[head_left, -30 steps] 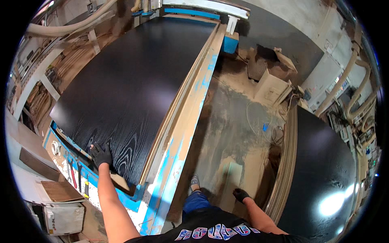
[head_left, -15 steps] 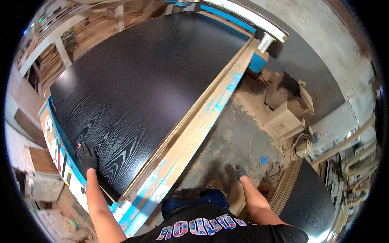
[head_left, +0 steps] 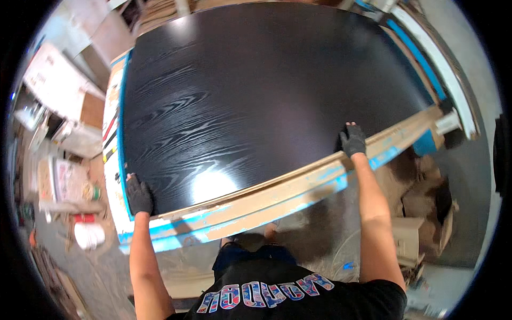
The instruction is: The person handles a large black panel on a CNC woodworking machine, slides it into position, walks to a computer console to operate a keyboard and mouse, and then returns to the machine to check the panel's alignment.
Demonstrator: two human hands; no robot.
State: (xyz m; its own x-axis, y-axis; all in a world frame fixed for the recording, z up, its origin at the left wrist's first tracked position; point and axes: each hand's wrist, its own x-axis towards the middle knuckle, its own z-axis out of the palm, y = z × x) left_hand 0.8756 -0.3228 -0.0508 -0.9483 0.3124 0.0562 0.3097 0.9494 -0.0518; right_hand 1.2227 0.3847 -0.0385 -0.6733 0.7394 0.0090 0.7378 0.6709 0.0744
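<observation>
1 black woodgrain panel (head_left: 266, 96) | left hand (head_left: 139, 194) clamped on its corner | right hand (head_left: 352, 140) gripping its near edge

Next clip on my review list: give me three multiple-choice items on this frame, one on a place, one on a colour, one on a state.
1. Where is the left hand?
A. at the near left corner of the panel
B. on the floor
C. at the panel's far edge

2. What colour is the large panel?
A. white
B. black with a wood grain
C. red

3. What is the state of the right hand?
A. hanging free at the person's side
B. holding a tool
C. gloved, resting on the panel's near edge

Answers:
1 A, the gloved left hand sits at the panel's corner beside the blue-edged table.
2 B, the surface is glossy black with grain lines.
3 C, the dark glove lies on the panel's edge, with no tool in it.
</observation>
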